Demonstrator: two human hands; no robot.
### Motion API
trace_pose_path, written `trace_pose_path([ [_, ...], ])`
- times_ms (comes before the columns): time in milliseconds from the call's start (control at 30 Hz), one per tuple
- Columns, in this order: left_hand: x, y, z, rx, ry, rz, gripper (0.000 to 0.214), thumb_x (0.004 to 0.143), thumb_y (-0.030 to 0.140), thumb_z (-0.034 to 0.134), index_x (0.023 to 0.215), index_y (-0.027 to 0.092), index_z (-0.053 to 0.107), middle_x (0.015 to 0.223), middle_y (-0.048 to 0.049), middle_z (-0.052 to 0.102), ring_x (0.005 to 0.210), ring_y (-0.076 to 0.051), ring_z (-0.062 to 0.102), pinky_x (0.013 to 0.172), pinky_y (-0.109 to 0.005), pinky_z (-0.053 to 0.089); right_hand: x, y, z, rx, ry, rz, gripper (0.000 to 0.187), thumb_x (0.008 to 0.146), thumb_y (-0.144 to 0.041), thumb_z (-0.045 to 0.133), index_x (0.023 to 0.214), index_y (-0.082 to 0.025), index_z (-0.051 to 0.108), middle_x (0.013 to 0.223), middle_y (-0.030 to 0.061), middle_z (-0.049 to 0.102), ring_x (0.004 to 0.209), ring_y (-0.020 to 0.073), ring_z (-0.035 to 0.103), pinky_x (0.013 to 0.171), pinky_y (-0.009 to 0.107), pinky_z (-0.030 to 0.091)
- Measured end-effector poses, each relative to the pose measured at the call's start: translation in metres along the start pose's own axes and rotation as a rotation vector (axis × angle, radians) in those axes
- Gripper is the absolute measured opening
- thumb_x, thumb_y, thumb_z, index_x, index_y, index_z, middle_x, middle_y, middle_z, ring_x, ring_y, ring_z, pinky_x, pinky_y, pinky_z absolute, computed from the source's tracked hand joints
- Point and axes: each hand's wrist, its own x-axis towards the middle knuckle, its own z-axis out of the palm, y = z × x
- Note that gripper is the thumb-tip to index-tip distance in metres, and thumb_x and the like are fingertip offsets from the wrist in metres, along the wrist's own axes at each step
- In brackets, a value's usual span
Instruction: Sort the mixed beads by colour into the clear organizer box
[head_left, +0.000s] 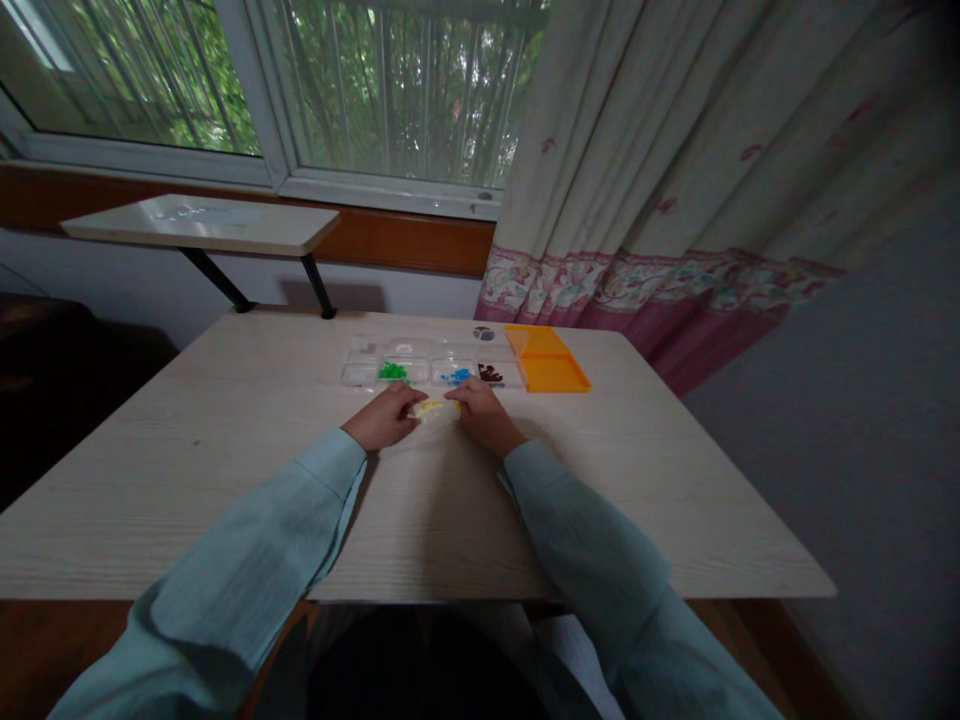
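My left hand (388,414) and my right hand (484,412) face each other low over the table, fingers closed in a pinch. Between them is a small clear plastic bag (433,422) with tiny yellow pieces (430,406) in it; each hand grips one side. Just beyond the hands lies a clear plastic compartment box (360,374). Small green pieces (392,371), blue pieces (456,376) and dark brown pieces (490,373) sit in separate compartments of its near row. My right fingers partly cover the box's front edge.
An orange case (556,373) lies opened out at the right end of the clear box. A small round dark-and-light item (484,333) is behind it. At the back left a raised shelf (202,225) stands on black legs above the wooden table (225,480). A curtain (637,200) hangs behind.
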Motion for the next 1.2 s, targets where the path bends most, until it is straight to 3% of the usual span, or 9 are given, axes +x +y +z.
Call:
trace_pose_path([
  [133,0.000,0.005,0.006,0.058,0.063,-0.029,0.039,0.078,0.016,0.056,0.116,0.013,0.062,0.092,-0.0082,0.054,0.081,-0.018,0.055,0.077,-0.034,0.051,0.002,0.006,-0.017,0.010,0.015,0.122,0.034,0.081,-0.007,0.047,0.104,-0.013,0.072,0.098,0.0115,0.067,0.095,0.0189,0.059,0.091,0.033,0.047],
  [233,0.001,0.010,0.011,0.084,0.085,-0.043,0.037,0.079,0.015,0.056,0.115,0.012,0.062,0.094,-0.0092,0.055,0.083,-0.019,0.055,0.080,-0.035,0.051,0.003,0.012,-0.029,-0.018,-0.053,0.236,0.030,0.078,-0.009,0.052,0.096,-0.016,0.075,0.094,0.0086,0.070,0.089,0.0185,0.061,0.085,0.032,0.049],
  [367,0.002,0.016,0.016,0.105,0.131,-0.056,0.035,0.082,0.014,0.054,0.116,0.011,0.062,0.098,-0.0108,0.055,0.091,-0.021,0.055,0.087,-0.037,0.049,0.003,0.001,-0.022,0.042,-0.100,0.197,0.028,0.074,-0.007,0.055,0.090,-0.016,0.075,0.089,0.0075,0.070,0.085,0.0181,0.061,0.081,0.030,0.049],
  [533,0.003,0.020,0.014,0.088,0.118,-0.036,0.033,0.084,0.017,0.053,0.115,0.012,0.062,0.099,-0.0101,0.054,0.097,-0.021,0.054,0.094,-0.038,0.046,0.002,-0.015,-0.004,0.149,-0.038,0.157,0.024,0.079,-0.010,0.056,0.096,-0.013,0.074,0.094,0.0105,0.068,0.091,0.0184,0.059,0.087,0.032,0.048],
  [700,0.002,0.012,0.007,0.006,0.046,-0.047,0.040,0.080,0.026,0.062,0.118,0.014,0.060,0.094,-0.0065,0.050,0.084,-0.018,0.054,0.082,-0.035,0.050,0.005,-0.008,-0.022,0.281,-0.189,0.287,0.022,0.076,-0.015,0.061,0.094,-0.016,0.074,0.090,0.0059,0.068,0.080,0.0156,0.061,0.079,0.030,0.050],
  [833,0.002,0.008,0.008,-0.012,0.025,-0.038,0.048,0.074,0.024,0.067,0.120,0.015,0.059,0.094,-0.0055,0.049,0.082,-0.017,0.053,0.079,-0.034,0.050,0.004,-0.004,-0.038,0.317,-0.308,0.300,0.032,0.067,-0.013,0.068,0.098,-0.015,0.074,0.088,0.0045,0.068,0.074,0.0147,0.062,0.074,0.028,0.051],
  [1000,0.003,0.012,0.015,0.017,0.070,-0.007,0.039,0.080,0.019,0.058,0.120,0.015,0.059,0.093,-0.0064,0.050,0.083,-0.018,0.053,0.083,-0.036,0.049,0.004,-0.012,-0.028,0.254,-0.245,0.272,0.036,0.063,-0.003,0.061,0.095,-0.015,0.074,0.084,0.0037,0.067,0.070,0.0123,0.059,0.073,0.026,0.051],
  [1200,0.002,0.018,0.015,0.065,0.085,-0.008,0.038,0.084,0.022,0.056,0.122,0.013,0.058,0.095,-0.0073,0.049,0.086,-0.018,0.053,0.085,-0.035,0.049,0.007,-0.012,-0.020,0.451,-0.227,0.326,0.033,0.066,-0.009,0.066,0.097,-0.015,0.073,0.088,0.0039,0.069,0.073,0.0127,0.061,0.074,0.027,0.052],
])
